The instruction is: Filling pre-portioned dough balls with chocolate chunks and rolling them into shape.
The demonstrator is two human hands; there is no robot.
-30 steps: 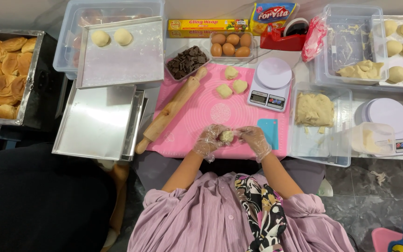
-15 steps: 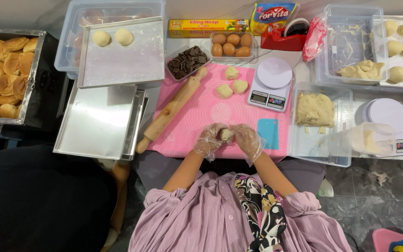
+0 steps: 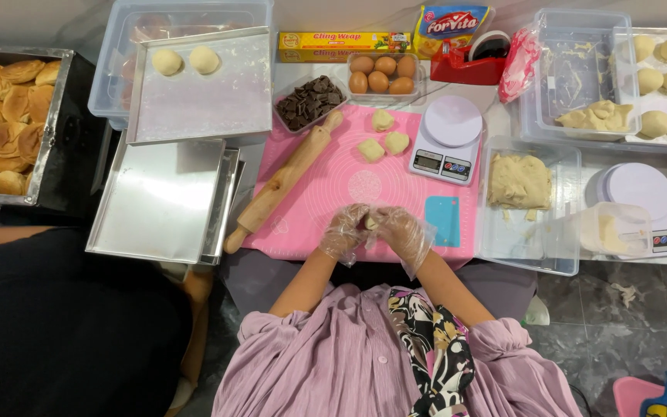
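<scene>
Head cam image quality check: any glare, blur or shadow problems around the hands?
Head view: even overhead light, sharp throughout. The left hand and right hand, both in clear gloves, pinch a dough piece, mostly hidden between them. Soft glare on the empty metal trays; mild sheen on the pink mat. No hard shadows near the hands.

1. Left hand (image 3: 343,232), right hand (image 3: 401,230): each covered by 1 clear, crinkled disposable plastic glove.
2. Blouse: lilac, finely pleated, small front buttons, gathered sleeve cuffs.
3. Scarf: black with cream-and-yellow floral print.
</scene>
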